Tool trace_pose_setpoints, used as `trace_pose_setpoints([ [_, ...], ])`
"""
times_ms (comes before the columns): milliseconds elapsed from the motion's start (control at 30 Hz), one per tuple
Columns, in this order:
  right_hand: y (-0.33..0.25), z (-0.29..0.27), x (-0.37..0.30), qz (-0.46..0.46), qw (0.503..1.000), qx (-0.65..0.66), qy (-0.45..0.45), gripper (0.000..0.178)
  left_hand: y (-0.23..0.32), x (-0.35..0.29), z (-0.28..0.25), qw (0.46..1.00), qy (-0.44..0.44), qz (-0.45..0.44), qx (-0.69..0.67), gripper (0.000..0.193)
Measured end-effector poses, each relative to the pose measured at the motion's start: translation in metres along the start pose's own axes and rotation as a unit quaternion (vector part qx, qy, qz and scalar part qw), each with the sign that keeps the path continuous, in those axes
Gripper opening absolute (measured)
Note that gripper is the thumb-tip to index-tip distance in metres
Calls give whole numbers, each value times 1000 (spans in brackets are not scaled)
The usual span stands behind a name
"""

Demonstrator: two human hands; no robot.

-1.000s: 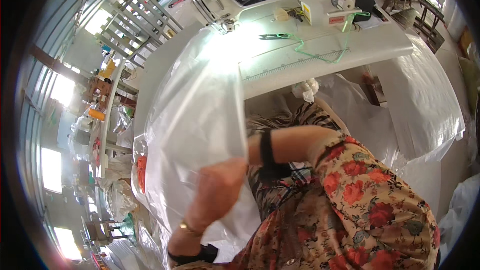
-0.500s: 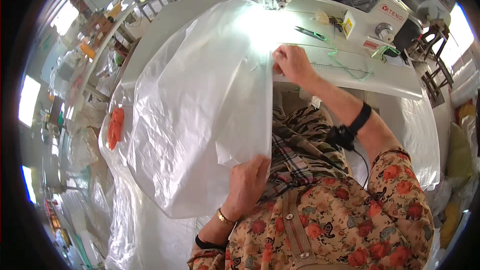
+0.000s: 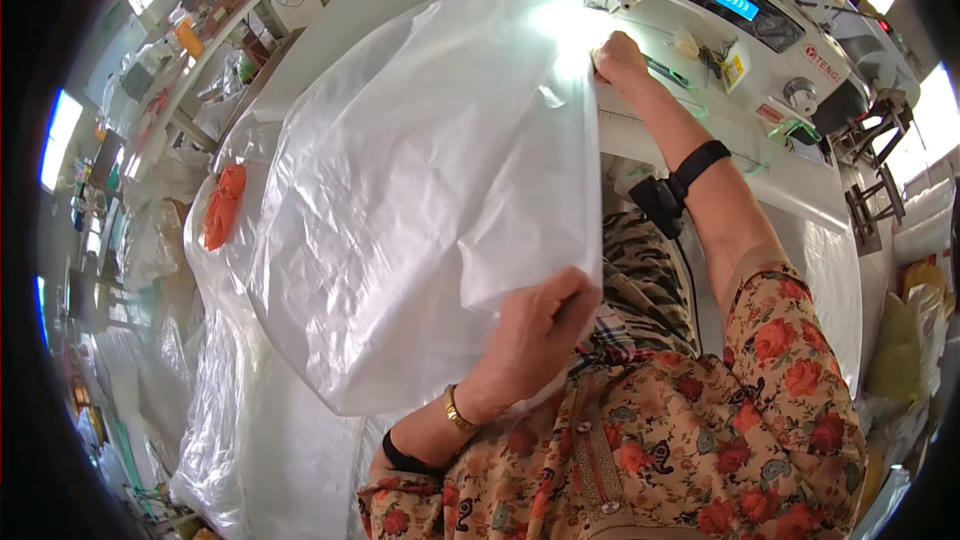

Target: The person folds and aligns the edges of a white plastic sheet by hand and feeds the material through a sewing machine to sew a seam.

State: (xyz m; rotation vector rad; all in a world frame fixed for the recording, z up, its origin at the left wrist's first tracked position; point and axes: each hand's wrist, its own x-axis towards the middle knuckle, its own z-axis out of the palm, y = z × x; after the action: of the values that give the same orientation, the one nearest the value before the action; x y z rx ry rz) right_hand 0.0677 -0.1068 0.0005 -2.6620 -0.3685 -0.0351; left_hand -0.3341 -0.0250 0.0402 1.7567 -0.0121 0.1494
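A large translucent white plastic sheet (image 3: pixel 400 180) is spread over the machine table and hangs toward my lap. Its right edge runs nearly straight from the sewing machine (image 3: pixel 690 0) down to my body. My left hand (image 3: pixel 535 335) is closed on that edge near my lap, the fingers bunched round the plastic. Farther up the same edge, my right hand (image 3: pixel 620 60) pinches the sheet just below the brightly lit needle area. Glare there hides where the plastic meets the presser foot. Scissors (image 3: pixel 668 70) lie on the table right of my right hand, partly behind my forearm.
An orange-red bundle (image 3: pixel 225 205) lies at the left on more clear plastic. Green thread (image 3: pixel 795 132) lies by the machine's right end. A wooden stool (image 3: pixel 880 160) stands at the far right, and a cluttered shelf (image 3: pixel 215 50) runs along the left.
My right hand has moved up and right, closer to the machine head. The left hand has shifted right and slightly up, still gripping the edge. The whole view has also shifted a little.
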Motion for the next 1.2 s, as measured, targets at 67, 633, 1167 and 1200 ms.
trace_pose_setpoints([
  [67, -3, -2, -1, 19, 996, 91, 10, 13, -3, 3, 5, 998, -29, 51, 28, 10],
  [633, -51, -12, -21, -13, 975, -214, 65, 15, -21, 2, 13, 987, -45, 123, 97, 15],
  [1167, -37, -3, -106, -92, 978, -140, 122, 17, -52, 5, 21, 979, -69, 124, 147, 11],
  [1200, -38, -5, -108, -88, 981, -139, 101, 16, -54, 6, 22, 977, -70, 123, 159, 12],
])
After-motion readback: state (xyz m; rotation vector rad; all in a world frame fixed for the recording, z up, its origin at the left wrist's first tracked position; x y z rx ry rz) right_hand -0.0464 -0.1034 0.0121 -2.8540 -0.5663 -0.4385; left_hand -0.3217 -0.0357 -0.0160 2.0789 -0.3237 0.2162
